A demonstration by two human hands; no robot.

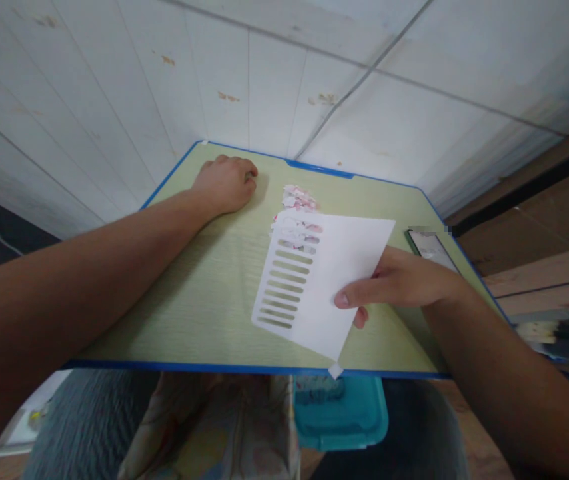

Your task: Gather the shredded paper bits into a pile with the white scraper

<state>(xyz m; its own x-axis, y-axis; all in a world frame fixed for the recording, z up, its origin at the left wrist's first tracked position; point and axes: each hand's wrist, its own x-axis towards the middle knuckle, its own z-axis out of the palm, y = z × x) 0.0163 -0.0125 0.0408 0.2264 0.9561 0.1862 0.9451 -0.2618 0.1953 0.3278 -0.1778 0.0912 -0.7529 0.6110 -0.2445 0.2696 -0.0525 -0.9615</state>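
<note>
A white sheet with a column of rounded slots (352, 257) is held tilted above the table by my right hand (389, 283). The thumb lies on its face and the fingers go behind its right edge. Behind the slotted side sits a small heap of pink-and-white paper-like pieces (298, 198), partly covered by the sheet; some show through the upper slots. My left hand (227, 183) rests on the far left of the tabletop with its fingers curled in, and nothing shows between thumb and forefinger.
The pale green table (199, 293) has a blue rim and meets a white panelled wall (269, 80). A phone (432, 247) lies at the right edge. Below the front edge, a turquoise container (344, 420) stands between my legs. A cable (349, 90) runs down the wall.
</note>
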